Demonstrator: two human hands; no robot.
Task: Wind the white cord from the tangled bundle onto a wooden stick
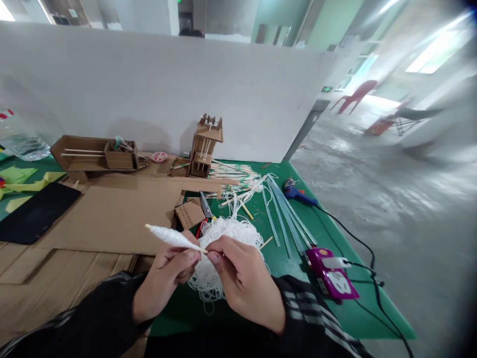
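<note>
Between my two hands is a thin wooden stick wound with white thread (pixel 169 235), thick in the middle and tapered at its ends. My left hand (pixel 167 273) is closed around its lower part, thumb on top. At the stick's bare right tip, the thumb and forefinger of my right hand (pixel 238 278) pinch. Beneath both hands lies a loose heap of white cord (pixel 231 233), partly hidden by them. Behind my left hand, scissors (pixel 205 205) with a red handle rest beside a small cardboard piece (pixel 190 214).
Cardboard sheets (pixel 119 204) cover the left side. Two cardboard constructions, one long (pixel 85 151) and one upright (pixel 204 149), stand by the white partition (pixel 167 89). Glue sticks (pixel 285 214), a blue glue gun (pixel 301 195) and a purple power strip (pixel 330 278) with cables lie right.
</note>
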